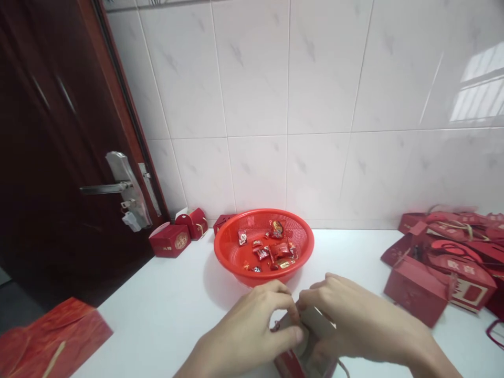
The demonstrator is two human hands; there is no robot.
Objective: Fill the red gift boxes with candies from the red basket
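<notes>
A small dark red candy box (290,363) with a pale grey inside is held at the bottom centre, its top open. My left hand (250,321) pinches the box's near-left edge between thumb and fingers. On the other side, my right hand (352,317) grips a raised flap, its fingers bent around the box's right side. Part of the box is hidden behind both hands. Just beyond them stands a red plastic basket (308,247) with perforated sides. Several wrapped candies (281,250) lie scattered in its bottom.
Folded red boxes (170,241) stand at the back left by the wall. A red bag (79,336) lies front left. On the right, a pile of red cardboard boxes (421,283) covers the white table (157,315). A dark door (51,131) is at left.
</notes>
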